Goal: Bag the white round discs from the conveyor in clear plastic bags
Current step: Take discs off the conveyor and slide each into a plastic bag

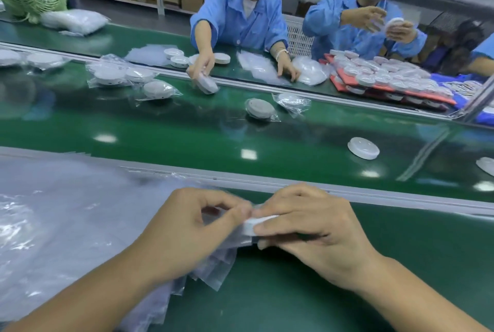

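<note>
The left hand (187, 227) pinches the bag (235, 238) open, it seems, so the right hand (312, 227), gripping the disc (256, 223), can slide it in.

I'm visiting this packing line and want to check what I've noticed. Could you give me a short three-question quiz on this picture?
1. True or false: the lone white round disc on the green conveyor belt is already bagged.
2. What does the right hand grip in its fingers? A) a white round disc B) a red tray C) a green fan
3. Fill in: the left hand pinches a clear plastic ____.
Key: 1 false, it lies bare. 2 A, the held white round disc. 3 bag, the clear plastic bag.
</note>
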`<action>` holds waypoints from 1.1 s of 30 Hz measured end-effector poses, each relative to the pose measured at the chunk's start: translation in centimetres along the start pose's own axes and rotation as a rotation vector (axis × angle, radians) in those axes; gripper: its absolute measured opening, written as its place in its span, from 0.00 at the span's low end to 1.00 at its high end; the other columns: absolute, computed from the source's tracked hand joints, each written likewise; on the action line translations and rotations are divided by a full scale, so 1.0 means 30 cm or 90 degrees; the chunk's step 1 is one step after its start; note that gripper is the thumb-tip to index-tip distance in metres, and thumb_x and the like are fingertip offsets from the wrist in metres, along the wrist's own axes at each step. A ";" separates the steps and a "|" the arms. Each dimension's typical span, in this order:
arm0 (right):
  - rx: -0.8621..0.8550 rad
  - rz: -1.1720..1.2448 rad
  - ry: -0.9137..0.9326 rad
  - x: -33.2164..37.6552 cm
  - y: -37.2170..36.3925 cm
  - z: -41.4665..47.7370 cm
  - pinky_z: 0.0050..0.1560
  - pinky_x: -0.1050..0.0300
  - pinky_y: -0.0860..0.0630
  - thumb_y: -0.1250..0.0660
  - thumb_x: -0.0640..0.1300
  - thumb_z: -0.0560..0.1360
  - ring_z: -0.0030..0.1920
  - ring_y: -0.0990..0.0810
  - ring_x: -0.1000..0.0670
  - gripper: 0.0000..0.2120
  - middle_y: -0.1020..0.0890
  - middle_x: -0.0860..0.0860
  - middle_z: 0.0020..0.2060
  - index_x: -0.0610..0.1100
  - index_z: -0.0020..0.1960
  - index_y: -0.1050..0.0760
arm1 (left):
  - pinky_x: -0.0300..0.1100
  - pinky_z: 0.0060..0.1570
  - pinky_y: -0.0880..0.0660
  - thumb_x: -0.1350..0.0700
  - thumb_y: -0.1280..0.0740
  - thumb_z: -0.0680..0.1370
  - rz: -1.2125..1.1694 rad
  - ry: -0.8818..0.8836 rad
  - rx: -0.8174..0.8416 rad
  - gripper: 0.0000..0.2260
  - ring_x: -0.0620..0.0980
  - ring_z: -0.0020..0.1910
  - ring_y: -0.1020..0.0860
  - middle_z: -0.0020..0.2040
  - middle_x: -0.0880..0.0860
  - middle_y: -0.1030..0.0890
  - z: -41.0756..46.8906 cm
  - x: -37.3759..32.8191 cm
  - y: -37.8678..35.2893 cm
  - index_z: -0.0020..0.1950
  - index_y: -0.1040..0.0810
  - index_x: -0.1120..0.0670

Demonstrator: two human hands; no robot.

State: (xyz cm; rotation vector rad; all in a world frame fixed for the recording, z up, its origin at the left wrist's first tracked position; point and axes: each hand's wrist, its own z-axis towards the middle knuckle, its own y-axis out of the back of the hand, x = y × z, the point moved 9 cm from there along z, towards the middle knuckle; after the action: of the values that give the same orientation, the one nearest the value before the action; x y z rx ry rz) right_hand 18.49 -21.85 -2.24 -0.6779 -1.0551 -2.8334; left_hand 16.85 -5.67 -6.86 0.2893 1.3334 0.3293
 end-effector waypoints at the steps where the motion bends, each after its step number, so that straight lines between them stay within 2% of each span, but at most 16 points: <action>1: -0.025 0.048 -0.010 0.001 0.002 0.000 0.51 0.51 0.21 0.18 0.40 0.70 0.48 0.15 0.48 0.09 0.12 0.54 0.51 0.45 0.49 0.12 | 0.37 0.53 0.22 0.41 0.26 0.74 -0.057 -0.001 0.043 0.08 0.39 0.52 0.17 0.50 0.38 0.15 -0.006 -0.011 -0.018 0.52 0.15 0.38; 3: -0.111 0.132 -0.079 -0.026 0.017 -0.012 0.54 0.53 0.21 0.18 0.47 0.69 0.51 0.14 0.47 0.12 0.12 0.55 0.52 0.49 0.52 0.13 | 0.32 0.53 0.24 0.39 0.20 0.66 -0.085 -0.010 0.102 0.21 0.39 0.54 0.18 0.53 0.39 0.15 -0.020 -0.028 -0.045 0.57 0.18 0.36; 5: -0.169 0.188 -0.190 -0.067 0.013 -0.036 0.61 0.53 0.22 0.21 0.57 0.70 0.61 0.16 0.49 0.12 0.14 0.58 0.57 0.57 0.52 0.13 | 0.29 0.51 0.25 0.40 0.19 0.64 -0.036 -0.037 0.069 0.27 0.36 0.54 0.19 0.56 0.35 0.17 -0.024 -0.042 -0.052 0.61 0.22 0.33; 8: -0.051 0.271 -0.309 -0.100 -0.077 -0.056 0.73 0.54 0.30 0.19 0.58 0.67 0.74 0.27 0.53 0.18 0.22 0.60 0.70 0.63 0.57 0.15 | 0.30 0.50 0.24 0.42 0.24 0.70 -0.086 -0.060 -0.095 0.19 0.37 0.54 0.19 0.55 0.36 0.17 -0.020 -0.067 -0.014 0.59 0.22 0.35; 12: 0.030 0.336 -0.402 -0.150 -0.122 -0.033 0.55 0.55 0.17 0.18 0.55 0.64 0.55 0.13 0.49 0.24 0.13 0.56 0.54 0.64 0.59 0.16 | 0.34 0.44 0.25 0.45 0.32 0.79 -0.057 -0.079 -0.224 0.04 0.38 0.49 0.19 0.52 0.38 0.18 -0.002 -0.085 0.036 0.53 0.22 0.39; 14: 0.002 0.251 -0.420 -0.228 -0.074 0.026 0.52 0.54 0.16 0.19 0.57 0.64 0.48 0.12 0.49 0.19 0.12 0.55 0.49 0.63 0.55 0.15 | 0.32 0.48 0.28 0.38 0.38 0.80 0.004 -0.053 -0.184 0.08 0.35 0.57 0.25 0.58 0.33 0.24 0.006 -0.071 0.036 0.58 0.29 0.34; 16: -0.041 0.142 -0.444 -0.358 -0.004 0.093 0.50 0.55 0.16 0.18 0.53 0.66 0.44 0.14 0.53 0.14 0.12 0.56 0.45 0.62 0.51 0.14 | 0.37 0.54 0.30 0.37 0.42 0.80 0.212 -0.098 -0.130 0.09 0.35 0.65 0.33 0.59 0.30 0.31 0.010 -0.073 0.046 0.60 0.33 0.33; 18: -0.098 -0.001 -0.463 -0.512 0.088 0.167 0.50 0.59 0.19 0.19 0.47 0.70 0.43 0.16 0.57 0.12 0.13 0.60 0.45 0.59 0.51 0.14 | 0.41 0.58 0.31 0.37 0.42 0.78 0.395 -0.141 -0.029 0.09 0.36 0.62 0.33 0.56 0.31 0.29 0.019 -0.060 0.037 0.56 0.28 0.34; 20: -0.125 -0.205 -0.461 -0.664 0.179 0.246 0.52 0.66 0.26 0.24 0.42 0.76 0.47 0.17 0.56 0.13 0.14 0.60 0.50 0.54 0.59 0.15 | 0.41 0.59 0.29 0.31 0.42 0.74 0.438 -0.121 0.075 0.16 0.34 0.59 0.30 0.53 0.29 0.24 0.026 -0.015 0.024 0.53 0.21 0.35; 22: -0.015 -0.370 -0.498 -0.821 0.190 0.308 0.57 0.62 0.25 0.34 0.38 0.81 0.56 0.17 0.48 0.16 0.16 0.52 0.61 0.50 0.65 0.18 | 0.38 0.53 0.24 0.28 0.38 0.72 0.459 -0.127 0.137 0.16 0.32 0.53 0.25 0.50 0.27 0.21 0.022 0.008 -0.011 0.50 0.18 0.33; 24: 0.143 -0.403 -0.578 -0.968 0.146 0.306 0.55 0.57 0.22 0.41 0.37 0.84 0.57 0.18 0.45 0.18 0.21 0.49 0.69 0.52 0.68 0.21 | 0.36 0.44 0.20 0.32 0.32 0.70 0.450 -0.152 0.141 0.08 0.33 0.47 0.21 0.46 0.28 0.19 0.019 0.018 -0.038 0.43 0.16 0.31; 26: 0.217 -0.426 -0.601 -1.029 0.136 0.275 0.49 0.54 0.22 0.43 0.46 0.86 0.56 0.20 0.44 0.17 0.24 0.47 0.72 0.57 0.70 0.24 | 0.33 0.43 0.21 0.33 0.34 0.71 0.453 -0.191 0.116 0.07 0.34 0.46 0.20 0.46 0.28 0.19 0.021 0.002 -0.046 0.40 0.17 0.30; 29: 0.287 -0.567 -0.694 -1.096 0.239 0.123 0.73 0.34 0.35 0.52 0.71 0.80 0.78 0.37 0.36 0.31 0.38 0.44 0.81 0.60 0.79 0.39 | 0.32 0.44 0.22 0.36 0.34 0.71 0.458 -0.222 0.112 0.07 0.35 0.46 0.20 0.46 0.28 0.18 0.014 -0.006 -0.060 0.39 0.16 0.31; 30: 0.335 -0.578 -0.735 -1.107 0.268 0.058 0.75 0.32 0.39 0.54 0.74 0.78 0.79 0.40 0.36 0.36 0.40 0.44 0.81 0.56 0.79 0.39 | 0.33 0.44 0.21 0.38 0.31 0.70 0.448 -0.229 0.111 0.05 0.36 0.46 0.20 0.46 0.29 0.18 0.013 -0.011 -0.063 0.38 0.16 0.33; 31: 0.362 -0.582 -0.745 -1.114 0.299 0.007 0.73 0.35 0.35 0.53 0.75 0.77 0.76 0.35 0.36 0.37 0.36 0.42 0.79 0.53 0.76 0.34 | 0.34 0.43 0.21 0.39 0.28 0.69 0.432 -0.233 0.105 0.03 0.36 0.46 0.20 0.46 0.29 0.18 0.013 -0.014 -0.063 0.38 0.16 0.35; 33: 0.313 -0.590 -0.709 -1.082 0.362 -0.026 0.57 0.46 0.24 0.47 0.71 0.75 0.57 0.22 0.39 0.31 0.22 0.41 0.64 0.48 0.62 0.26 | 0.36 0.43 0.21 0.42 0.27 0.69 0.398 -0.203 0.086 0.02 0.35 0.46 0.22 0.46 0.29 0.19 0.011 -0.003 -0.052 0.37 0.15 0.37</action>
State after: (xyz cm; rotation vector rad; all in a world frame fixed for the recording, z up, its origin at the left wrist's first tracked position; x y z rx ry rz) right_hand 49.55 -34.23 -9.54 -2.2536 -2.6392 -2.3094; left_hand 17.26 -7.14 -7.31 0.8422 0.9253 0.6848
